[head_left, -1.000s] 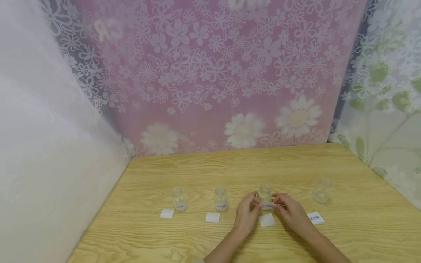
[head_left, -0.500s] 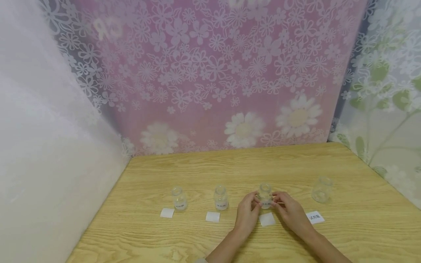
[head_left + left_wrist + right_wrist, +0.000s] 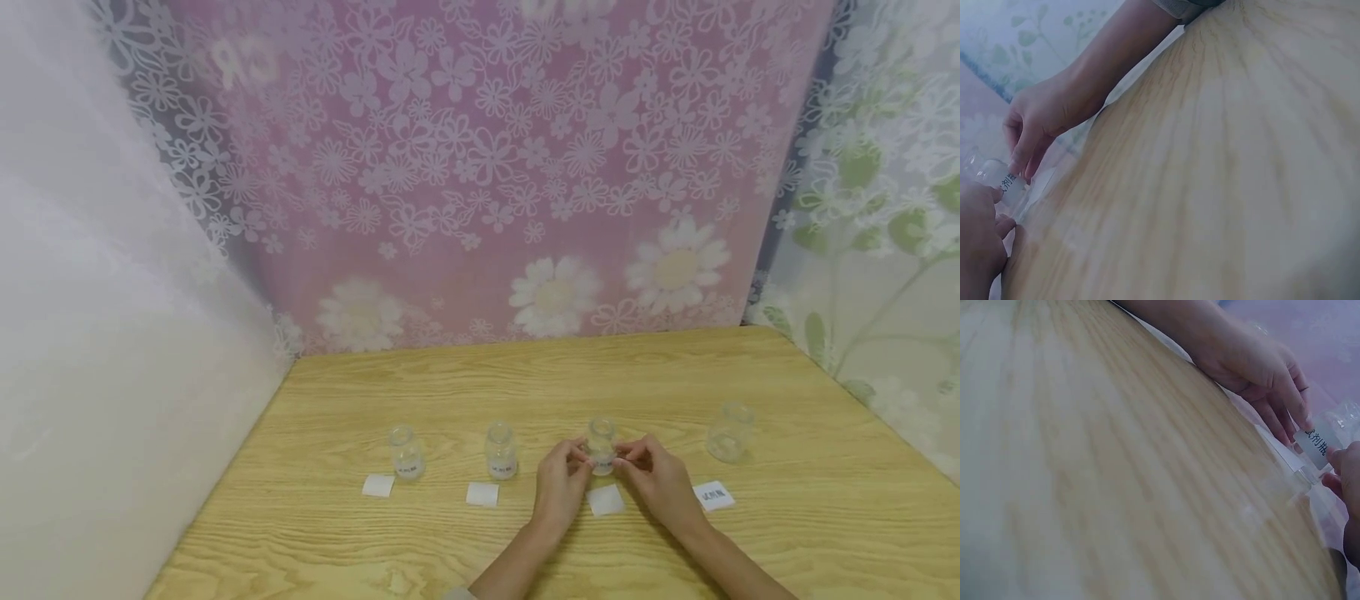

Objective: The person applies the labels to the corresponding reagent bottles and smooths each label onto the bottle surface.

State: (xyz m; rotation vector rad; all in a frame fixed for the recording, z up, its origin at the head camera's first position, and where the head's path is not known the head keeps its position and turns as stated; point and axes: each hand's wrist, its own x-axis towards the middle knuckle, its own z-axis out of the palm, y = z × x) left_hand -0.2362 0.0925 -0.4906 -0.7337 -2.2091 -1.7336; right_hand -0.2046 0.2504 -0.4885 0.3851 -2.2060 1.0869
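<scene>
Both hands meet at a small clear glass bottle (image 3: pixel 602 435) standing on the table. A white label (image 3: pixel 1315 447) with black printed characters lies across its lower front. My left hand (image 3: pixel 558 492) pinches the label's left end, thumb on its printed face. At the opposite end my right hand (image 3: pixel 663 487) pinches the label with thumb and curled fingers. In the left wrist view the label (image 3: pixel 1011 187) sits between both hands, close against the glass. A blank white paper square (image 3: pixel 605 500) lies just in front of the bottle.
Two more bottles (image 3: pixel 407 454) (image 3: pixel 500 452) with labels stand to the left, each with a white square (image 3: pixel 378 485) (image 3: pixel 482 494) before it. At the right is an unlabelled bottle (image 3: pixel 730 433) with a printed label (image 3: pixel 714 496) in front. A floral curtain (image 3: pixel 480 208) closes the back.
The label, whose ends stuck out from the bottle, now lies closer against the glass. My right fingers have shifted slightly inward; the left hand has barely moved.
</scene>
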